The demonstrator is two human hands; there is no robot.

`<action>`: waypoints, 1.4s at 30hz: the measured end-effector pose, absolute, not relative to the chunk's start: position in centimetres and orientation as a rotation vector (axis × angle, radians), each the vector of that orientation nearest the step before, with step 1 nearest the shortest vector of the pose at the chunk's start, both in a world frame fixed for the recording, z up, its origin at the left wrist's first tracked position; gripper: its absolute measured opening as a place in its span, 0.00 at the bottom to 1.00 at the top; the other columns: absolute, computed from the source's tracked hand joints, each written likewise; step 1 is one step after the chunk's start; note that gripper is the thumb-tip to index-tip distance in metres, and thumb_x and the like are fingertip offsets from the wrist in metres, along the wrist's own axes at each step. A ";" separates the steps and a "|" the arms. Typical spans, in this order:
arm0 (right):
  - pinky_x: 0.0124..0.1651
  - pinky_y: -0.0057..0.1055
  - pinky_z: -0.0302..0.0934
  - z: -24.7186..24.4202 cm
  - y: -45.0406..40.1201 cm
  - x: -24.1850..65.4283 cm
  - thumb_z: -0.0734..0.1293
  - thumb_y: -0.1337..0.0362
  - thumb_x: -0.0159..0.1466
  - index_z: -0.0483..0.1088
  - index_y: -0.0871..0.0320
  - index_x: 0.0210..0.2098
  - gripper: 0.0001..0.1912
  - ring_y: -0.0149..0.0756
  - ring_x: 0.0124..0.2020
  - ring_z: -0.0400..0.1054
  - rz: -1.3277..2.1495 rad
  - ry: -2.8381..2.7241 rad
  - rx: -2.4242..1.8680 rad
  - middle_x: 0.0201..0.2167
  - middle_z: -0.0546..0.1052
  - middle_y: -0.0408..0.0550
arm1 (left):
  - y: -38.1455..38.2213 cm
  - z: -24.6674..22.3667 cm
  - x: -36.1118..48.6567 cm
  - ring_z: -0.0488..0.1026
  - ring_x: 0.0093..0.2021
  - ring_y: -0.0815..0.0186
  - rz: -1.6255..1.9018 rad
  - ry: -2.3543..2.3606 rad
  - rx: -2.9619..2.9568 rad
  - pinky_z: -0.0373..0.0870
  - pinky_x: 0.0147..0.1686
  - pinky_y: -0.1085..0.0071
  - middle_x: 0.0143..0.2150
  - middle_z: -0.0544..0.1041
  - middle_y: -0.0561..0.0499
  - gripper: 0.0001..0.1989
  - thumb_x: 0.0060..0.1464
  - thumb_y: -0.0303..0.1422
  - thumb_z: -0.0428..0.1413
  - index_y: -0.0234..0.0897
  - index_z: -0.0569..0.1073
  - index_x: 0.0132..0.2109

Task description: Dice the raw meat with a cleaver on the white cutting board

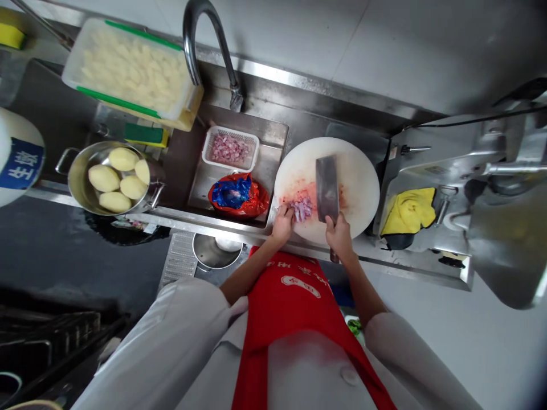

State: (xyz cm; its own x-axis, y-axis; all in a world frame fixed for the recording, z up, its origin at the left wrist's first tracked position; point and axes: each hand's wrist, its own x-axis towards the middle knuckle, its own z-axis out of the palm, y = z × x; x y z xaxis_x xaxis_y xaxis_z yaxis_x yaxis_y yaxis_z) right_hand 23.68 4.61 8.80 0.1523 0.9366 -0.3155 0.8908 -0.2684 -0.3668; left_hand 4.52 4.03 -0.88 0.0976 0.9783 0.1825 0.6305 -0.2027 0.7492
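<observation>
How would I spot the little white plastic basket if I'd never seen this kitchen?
Find the tall, curved metal faucet, then look in the steel sink by its tip. There sits a small white rectangular plastic basket holding chopped pinkish-purple pieces. Its neighbour, the crumpled red and blue plastic bag, is bright and floppy; the basket is pale, with straight sides.

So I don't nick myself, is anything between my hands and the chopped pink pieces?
Nothing visible blocks your left hand; its fingertips are at the pieces. From your right hand, the cleaver it grips stands partly between.
</observation>
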 end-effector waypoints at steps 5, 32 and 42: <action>0.40 0.36 0.61 8.1 3.8 29.8 0.54 0.56 0.70 0.67 0.64 0.49 0.19 0.50 0.40 0.72 0.767 -1.824 -2.360 0.38 0.78 0.62 | 4.0 -0.1 9.8 0.66 0.55 0.51 1.024 1.860 1.693 0.69 0.55 0.48 0.52 0.66 0.37 0.18 0.65 0.40 0.54 0.35 0.67 0.57; 0.39 0.33 0.59 9.7 9.6 32.3 0.52 0.62 0.74 0.64 0.63 0.52 0.16 0.47 0.42 0.76 0.925 -2.886 -1.812 0.40 0.79 0.62 | 6.2 0.1 11.4 0.68 0.54 0.56 1.103 2.144 1.595 0.66 0.56 0.55 0.53 0.72 0.42 0.13 0.65 0.38 0.54 0.39 0.74 0.53; 0.38 0.35 0.60 10.3 9.5 31.7 0.50 0.61 0.74 0.63 0.66 0.54 0.19 0.48 0.39 0.76 0.754 -2.832 -1.912 0.37 0.79 0.63 | 4.5 0.2 11.7 0.69 0.50 0.59 1.344 2.307 1.425 0.68 0.53 0.58 0.47 0.72 0.42 0.12 0.67 0.38 0.51 0.38 0.74 0.49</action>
